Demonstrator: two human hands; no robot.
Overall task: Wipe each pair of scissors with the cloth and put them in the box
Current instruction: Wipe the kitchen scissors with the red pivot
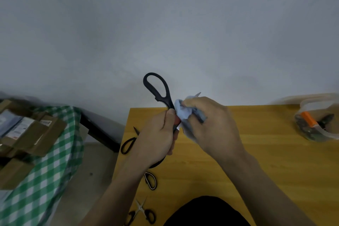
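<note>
My left hand (157,137) grips a pair of large black-handled scissors (158,88) above the yellow table (256,161), one handle loop pointing up. My right hand (211,124) holds a light blue cloth (181,112) wrapped around a blade, whose tip pokes out above my fingers. More scissors lie on the table's left side: a black pair (129,143), a pair with pale-lined handles (150,180), and a small black-handled pair (141,211) near the front edge. A clear plastic box (319,121) stands at the far right with scissors and something orange inside.
Left of the table, cardboard parcels (27,134) are stacked on a green-and-white checked cloth (55,161). A grey wall fills the background. A dark garment (207,211) shows at the bottom edge.
</note>
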